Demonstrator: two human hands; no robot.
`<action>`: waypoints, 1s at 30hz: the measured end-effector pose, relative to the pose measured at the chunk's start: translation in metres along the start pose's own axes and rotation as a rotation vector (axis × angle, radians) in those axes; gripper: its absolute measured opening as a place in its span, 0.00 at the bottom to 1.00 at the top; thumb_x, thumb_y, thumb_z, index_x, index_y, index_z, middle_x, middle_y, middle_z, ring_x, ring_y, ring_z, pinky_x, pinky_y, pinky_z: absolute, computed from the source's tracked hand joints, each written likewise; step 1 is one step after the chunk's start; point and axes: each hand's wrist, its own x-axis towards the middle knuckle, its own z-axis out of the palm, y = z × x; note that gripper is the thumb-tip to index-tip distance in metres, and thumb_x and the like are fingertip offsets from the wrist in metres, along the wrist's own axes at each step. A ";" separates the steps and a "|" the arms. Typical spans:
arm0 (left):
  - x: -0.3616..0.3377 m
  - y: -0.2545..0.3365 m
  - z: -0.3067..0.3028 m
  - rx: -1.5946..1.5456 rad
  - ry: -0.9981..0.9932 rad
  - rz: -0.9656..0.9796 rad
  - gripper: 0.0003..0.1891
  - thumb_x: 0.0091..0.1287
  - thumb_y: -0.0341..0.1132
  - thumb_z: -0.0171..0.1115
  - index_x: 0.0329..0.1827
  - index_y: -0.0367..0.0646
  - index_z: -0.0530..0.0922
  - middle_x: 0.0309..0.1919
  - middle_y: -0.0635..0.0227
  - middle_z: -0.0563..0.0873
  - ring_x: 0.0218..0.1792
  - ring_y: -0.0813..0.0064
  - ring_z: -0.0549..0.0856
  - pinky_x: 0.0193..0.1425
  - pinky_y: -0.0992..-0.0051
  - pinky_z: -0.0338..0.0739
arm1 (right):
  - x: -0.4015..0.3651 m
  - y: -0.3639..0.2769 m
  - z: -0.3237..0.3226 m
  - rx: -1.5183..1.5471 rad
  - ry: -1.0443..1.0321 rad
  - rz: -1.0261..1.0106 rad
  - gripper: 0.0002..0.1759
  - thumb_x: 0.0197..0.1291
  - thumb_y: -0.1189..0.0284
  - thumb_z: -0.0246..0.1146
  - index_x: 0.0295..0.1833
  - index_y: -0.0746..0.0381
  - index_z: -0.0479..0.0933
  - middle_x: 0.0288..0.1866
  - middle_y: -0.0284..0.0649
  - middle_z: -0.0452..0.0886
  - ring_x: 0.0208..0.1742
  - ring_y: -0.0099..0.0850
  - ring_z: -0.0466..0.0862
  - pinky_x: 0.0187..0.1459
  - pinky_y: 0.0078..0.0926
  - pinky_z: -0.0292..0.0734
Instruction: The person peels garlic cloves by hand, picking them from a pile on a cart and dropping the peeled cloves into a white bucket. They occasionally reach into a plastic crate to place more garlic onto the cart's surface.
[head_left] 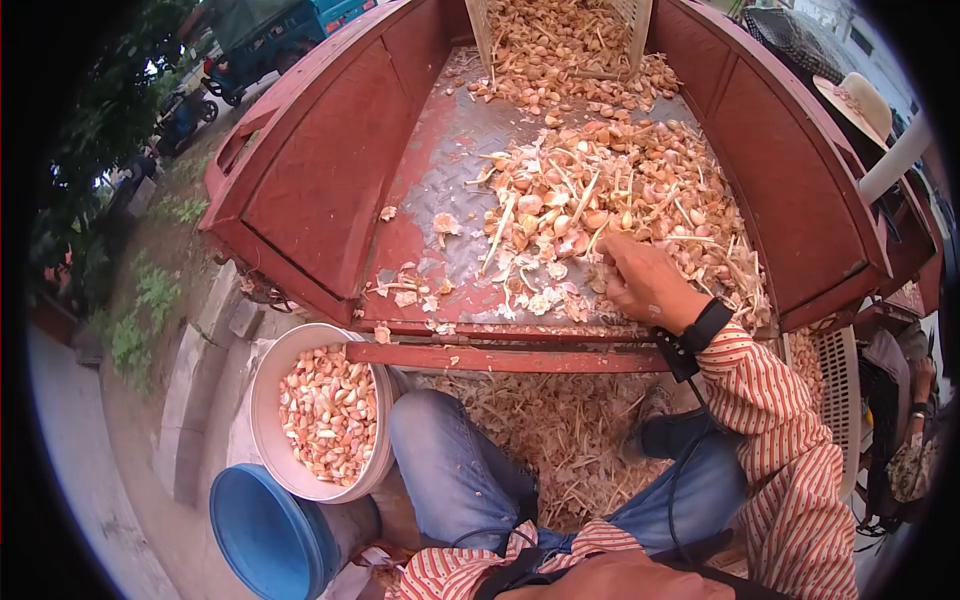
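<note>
My right hand (645, 285), with a black wristband (708, 322), reaches into a pile of garlic cloves (620, 185) mixed with dry stalks and skins on the cart bed. Its fingers are curled together at the pile's near edge; whatever they pinch is hidden. Low at the bottom edge, close to my body, is what seems to be my left hand (620, 580), past a striped cuff and a black strap. Its fingers do not show. A white bucket (262, 400) of separated garlic cloves (328, 415) stands beside my knee.
Red metal side walls (320, 160) flank the cart bed, with a red bar (510, 358) across its front. A tipped crate (632, 30) spills garlic at the back. A blue bucket (262, 535) stands lower left. Husks (560, 430) litter the ground. Another person's hand (922, 380) shows far right.
</note>
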 end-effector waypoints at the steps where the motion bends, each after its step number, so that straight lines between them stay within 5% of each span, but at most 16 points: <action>1: -0.001 0.003 0.003 0.001 0.020 -0.011 0.09 0.59 0.18 0.59 0.43 0.24 0.73 0.37 0.42 0.81 0.38 0.58 0.83 0.40 0.67 0.78 | 0.000 -0.003 0.000 0.122 0.000 0.076 0.16 0.48 0.81 0.56 0.46 0.66 0.67 0.32 0.43 0.73 0.30 0.35 0.76 0.33 0.29 0.72; 4: 0.000 0.000 0.009 -0.018 0.051 0.018 0.10 0.59 0.18 0.59 0.43 0.24 0.74 0.37 0.42 0.81 0.38 0.58 0.83 0.40 0.67 0.78 | -0.005 -0.011 -0.010 0.395 -0.005 0.269 0.15 0.54 0.80 0.60 0.49 0.66 0.70 0.36 0.37 0.76 0.31 0.21 0.76 0.33 0.20 0.72; 12: -0.007 -0.003 0.020 0.039 0.109 0.061 0.10 0.59 0.18 0.59 0.43 0.23 0.74 0.37 0.42 0.81 0.38 0.57 0.83 0.40 0.67 0.78 | -0.013 -0.018 -0.012 1.018 0.001 0.419 0.09 0.55 0.78 0.63 0.41 0.65 0.72 0.34 0.29 0.74 0.34 0.15 0.76 0.36 0.14 0.73; 16: -0.003 -0.001 0.020 0.091 0.037 0.040 0.11 0.60 0.19 0.59 0.45 0.24 0.73 0.37 0.41 0.81 0.38 0.57 0.82 0.39 0.69 0.78 | -0.017 -0.020 -0.015 0.889 -0.109 0.458 0.08 0.55 0.75 0.65 0.37 0.63 0.71 0.32 0.27 0.72 0.33 0.13 0.74 0.34 0.13 0.71; 20: -0.020 0.053 0.035 0.590 0.246 -0.221 0.12 0.63 0.23 0.57 0.47 0.26 0.72 0.36 0.39 0.80 0.37 0.56 0.83 0.35 0.70 0.78 | -0.023 -0.024 -0.018 0.795 -0.129 0.392 0.08 0.55 0.76 0.64 0.37 0.63 0.71 0.32 0.26 0.71 0.30 0.11 0.71 0.31 0.12 0.67; 22: -0.021 0.085 0.032 0.915 0.487 0.161 0.11 0.64 0.28 0.57 0.48 0.34 0.71 0.38 0.49 0.80 0.32 0.75 0.80 0.35 0.82 0.76 | -0.027 -0.027 -0.019 0.952 -0.132 0.427 0.07 0.55 0.77 0.64 0.37 0.63 0.71 0.31 0.25 0.71 0.31 0.11 0.71 0.32 0.11 0.67; 23: -0.027 0.113 0.021 1.094 0.627 0.352 0.10 0.65 0.28 0.57 0.46 0.34 0.72 0.38 0.51 0.81 0.34 0.74 0.81 0.39 0.81 0.77 | -0.027 -0.037 -0.027 0.946 -0.127 0.436 0.07 0.54 0.79 0.63 0.37 0.63 0.71 0.30 0.25 0.71 0.30 0.11 0.71 0.31 0.11 0.67; 25: -0.035 0.152 0.006 1.289 0.874 0.433 0.08 0.66 0.27 0.55 0.47 0.35 0.71 0.39 0.56 0.81 0.33 0.76 0.80 0.40 0.84 0.78 | -0.031 -0.040 -0.022 0.949 -0.140 0.434 0.07 0.55 0.79 0.63 0.36 0.63 0.72 0.30 0.25 0.71 0.28 0.10 0.70 0.29 0.10 0.66; 29: -0.047 0.151 -0.016 1.155 0.836 0.278 0.09 0.65 0.27 0.56 0.48 0.36 0.72 0.43 0.54 0.81 0.37 0.74 0.82 0.44 0.82 0.79 | -0.031 -0.041 0.000 0.634 -0.012 0.299 0.05 0.57 0.77 0.63 0.35 0.60 0.72 0.26 0.23 0.68 0.26 0.08 0.67 0.26 0.08 0.61; 30: -0.045 0.147 -0.022 1.138 0.847 0.278 0.09 0.65 0.26 0.56 0.48 0.36 0.72 0.43 0.54 0.81 0.37 0.74 0.82 0.43 0.82 0.79 | -0.026 -0.047 -0.005 0.597 -0.011 0.334 0.05 0.56 0.77 0.62 0.36 0.63 0.71 0.30 0.34 0.71 0.29 0.22 0.76 0.30 0.20 0.70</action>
